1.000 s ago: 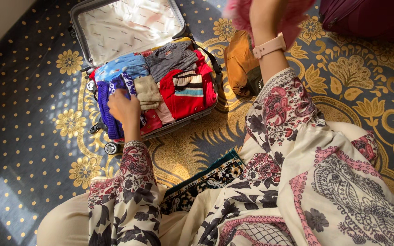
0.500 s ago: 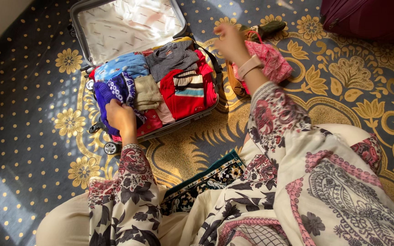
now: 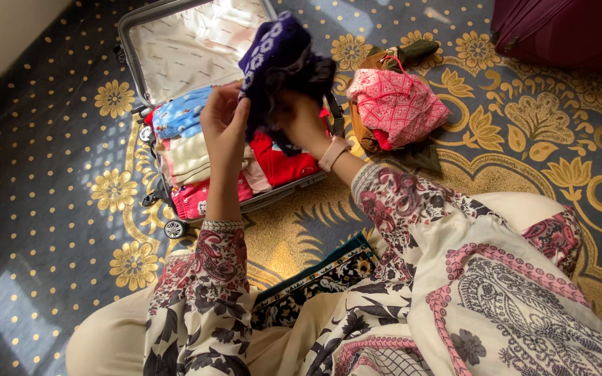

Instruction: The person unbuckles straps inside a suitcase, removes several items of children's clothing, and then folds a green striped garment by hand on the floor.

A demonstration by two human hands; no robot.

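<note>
Both hands are raised above the open suitcase (image 3: 196, 49), closed on a dark blue knit garment (image 3: 276, 59) with white patterning. The left hand (image 3: 226, 122) grips its lower left edge, fingers curled around the cloth with the thumb side toward the camera. The right hand (image 3: 299, 118) holds the garment from below and to the right, fingers tucked into the fabric; a pink watch (image 3: 334, 153) sits on that wrist. The garment hangs bunched between the two hands, clear of the clothes beneath it, in front of the suitcase's pale lined lid.

Inside the suitcase lie folded clothes: a light blue piece (image 3: 179, 115) at the back left, a cream one (image 3: 193, 157) under the left forearm, a red one (image 3: 283, 157) to the right, and a pink one (image 3: 196, 198) at the near edge. The suitcase lies on a blue carpet (image 3: 50, 209) with gold flowers and dots.

Just right of the suitcase, a pink patterned cloth (image 3: 395, 104) lies heaped on a tan bag (image 3: 367, 132). A maroon suitcase (image 3: 566, 28) shows at the top right corner. The person's floral sleeves (image 3: 398, 195) and lap fill the foreground.
</note>
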